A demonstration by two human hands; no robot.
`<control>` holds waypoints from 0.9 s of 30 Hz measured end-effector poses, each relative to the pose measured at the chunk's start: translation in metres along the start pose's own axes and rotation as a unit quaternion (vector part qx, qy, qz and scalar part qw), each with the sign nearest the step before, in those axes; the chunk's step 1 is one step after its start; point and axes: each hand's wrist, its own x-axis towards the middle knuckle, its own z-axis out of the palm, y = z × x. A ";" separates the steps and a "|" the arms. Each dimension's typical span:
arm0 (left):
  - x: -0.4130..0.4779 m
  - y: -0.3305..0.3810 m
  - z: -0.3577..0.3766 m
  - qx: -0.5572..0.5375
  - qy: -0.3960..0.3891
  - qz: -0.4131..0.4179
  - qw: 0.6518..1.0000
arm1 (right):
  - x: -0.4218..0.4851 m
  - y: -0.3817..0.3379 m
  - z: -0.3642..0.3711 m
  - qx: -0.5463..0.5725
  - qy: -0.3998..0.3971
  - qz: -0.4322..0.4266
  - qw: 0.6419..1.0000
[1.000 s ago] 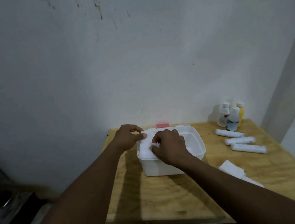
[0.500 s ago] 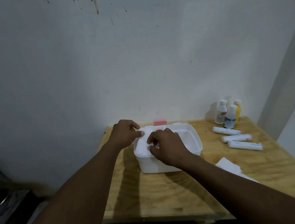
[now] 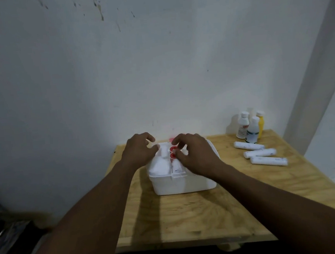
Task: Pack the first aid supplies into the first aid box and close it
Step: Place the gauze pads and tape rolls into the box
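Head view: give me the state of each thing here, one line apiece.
Box: open, no lid on, partly filled.
Bottles: upright, capped, outside the box.
Rolls: lying on the table, unpacked.
Left hand: thumb touches a white pack in the box.
Right hand: over the red caps, grip unclear.

Both hands hover over the open first aid box (image 3: 184,184) on the wooden worktop (image 3: 189,215). The left hand (image 3: 140,151) has curled fingers, its thumb against a white upright piece (image 3: 164,150) in the box. The right hand (image 3: 196,155) curls beside two red caps (image 3: 172,153) that lie between the hands; a firm grip cannot be made out. White padding (image 3: 159,166) lies below the left hand. Right of the right hand lie three white rolls (image 3: 260,152). Beyond them stand small bottles (image 3: 252,129).
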 end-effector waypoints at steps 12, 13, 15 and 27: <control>-0.009 0.126 0.035 0.071 0.005 0.189 0.979 | -0.036 0.095 -0.116 -0.040 -0.144 0.195 0.969; -0.013 0.139 0.044 0.075 -0.013 0.213 0.974 | -0.044 0.101 -0.125 -0.044 -0.210 0.227 0.950; -0.024 0.162 0.066 0.102 -0.077 0.253 0.959 | -0.060 0.113 -0.135 -0.078 -0.321 0.282 0.901; -0.061 0.185 0.154 0.300 -0.303 0.277 0.861 | -0.096 0.147 -0.099 -0.138 -0.398 0.301 0.855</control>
